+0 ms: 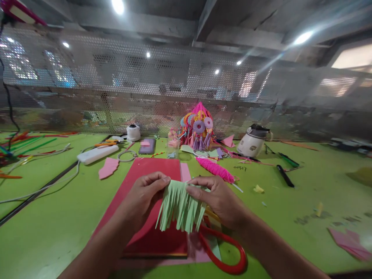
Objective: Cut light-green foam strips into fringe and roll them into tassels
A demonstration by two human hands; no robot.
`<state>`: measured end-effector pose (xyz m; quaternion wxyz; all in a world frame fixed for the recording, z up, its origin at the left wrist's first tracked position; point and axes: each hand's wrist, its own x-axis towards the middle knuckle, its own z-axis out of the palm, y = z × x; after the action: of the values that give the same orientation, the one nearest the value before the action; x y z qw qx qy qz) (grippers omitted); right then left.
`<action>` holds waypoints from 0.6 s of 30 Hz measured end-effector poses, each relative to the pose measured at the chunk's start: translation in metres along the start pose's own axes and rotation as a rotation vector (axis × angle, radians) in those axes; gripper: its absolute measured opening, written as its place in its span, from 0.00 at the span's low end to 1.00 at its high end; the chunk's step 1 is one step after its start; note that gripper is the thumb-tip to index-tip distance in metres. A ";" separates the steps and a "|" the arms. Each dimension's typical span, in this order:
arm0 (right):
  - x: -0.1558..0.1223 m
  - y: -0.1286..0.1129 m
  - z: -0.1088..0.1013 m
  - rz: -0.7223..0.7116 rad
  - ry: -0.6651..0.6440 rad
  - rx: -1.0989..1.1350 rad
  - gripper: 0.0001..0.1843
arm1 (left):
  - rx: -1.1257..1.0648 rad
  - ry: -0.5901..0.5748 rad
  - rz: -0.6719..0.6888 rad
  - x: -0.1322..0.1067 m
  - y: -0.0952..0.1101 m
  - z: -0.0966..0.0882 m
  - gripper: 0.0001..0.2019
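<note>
Both my hands hold up a strip of light green paper fringe (180, 206) cut into several hanging slits. My left hand (144, 195) pinches its top left edge between thumb and fingers. My right hand (217, 197) pinches the top right edge. The fringe hangs above a red paper sheet (145, 205) lying on the green table (58, 224). Red-handled scissors (225, 252) lie under my right wrist, partly hidden by it.
A pink fringed roll (216, 169) lies just beyond my hands. Farther back stand a colourful paper ornament (198, 128), a small glass jar (173, 147), a white appliance (253, 141), a white power strip (97, 154) and black pens (285, 176). A perforated mesh wall (116, 93) closes the far edge.
</note>
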<state>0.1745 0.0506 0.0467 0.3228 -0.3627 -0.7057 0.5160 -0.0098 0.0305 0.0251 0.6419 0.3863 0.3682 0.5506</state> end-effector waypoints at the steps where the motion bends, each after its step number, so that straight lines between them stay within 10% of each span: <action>1: 0.000 -0.001 -0.001 0.001 -0.014 -0.002 0.13 | -0.005 0.000 0.003 0.000 0.000 0.000 0.07; 18: 0.001 0.002 0.004 -0.030 0.029 -0.146 0.09 | 0.058 -0.070 -0.064 0.000 -0.010 0.008 0.11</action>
<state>0.1714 0.0502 0.0436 0.3134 -0.3819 -0.7421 0.4530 0.0011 0.0292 0.0196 0.6603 0.4119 0.3735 0.5048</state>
